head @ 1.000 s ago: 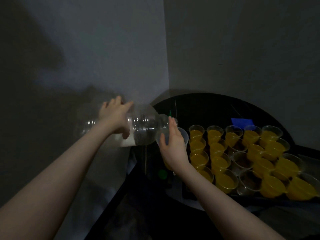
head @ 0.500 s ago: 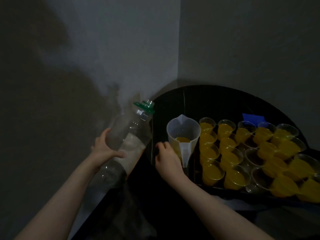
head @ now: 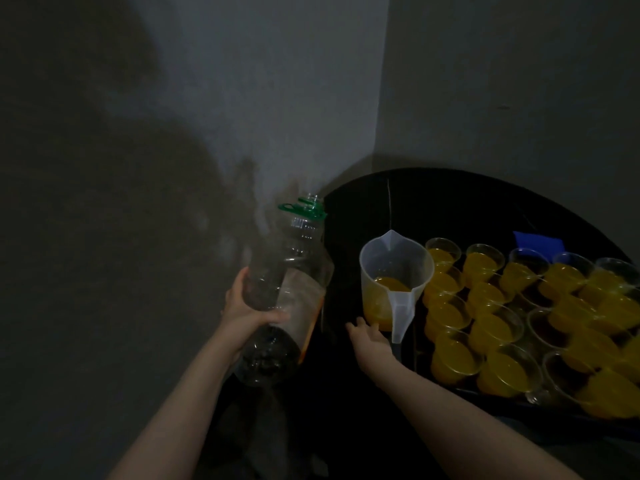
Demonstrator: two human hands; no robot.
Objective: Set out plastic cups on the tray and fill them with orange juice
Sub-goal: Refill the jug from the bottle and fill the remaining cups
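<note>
My left hand (head: 247,311) grips a large clear plastic bottle (head: 289,282), nearly upright and seemingly empty, with a green handle ring at its uncapped neck. A translucent measuring jug (head: 394,271) with a little orange juice in its bottom stands on the dark round table, left of the tray. My right hand (head: 372,341) hovers with loose fingers just below the jug's handle and holds nothing. On the tray (head: 485,389) stand several clear plastic cups (head: 491,327); most hold orange juice, a few look empty.
The dark round table (head: 433,199) sits in a corner between two grey walls. A blue object (head: 536,240) lies on it behind the cups. The room is dim, and the floor below the table edge is dark.
The bottle went from lying tipped at the jug to nearly upright, carried left and away. My right hand came off the jug and dropped below its handle.
</note>
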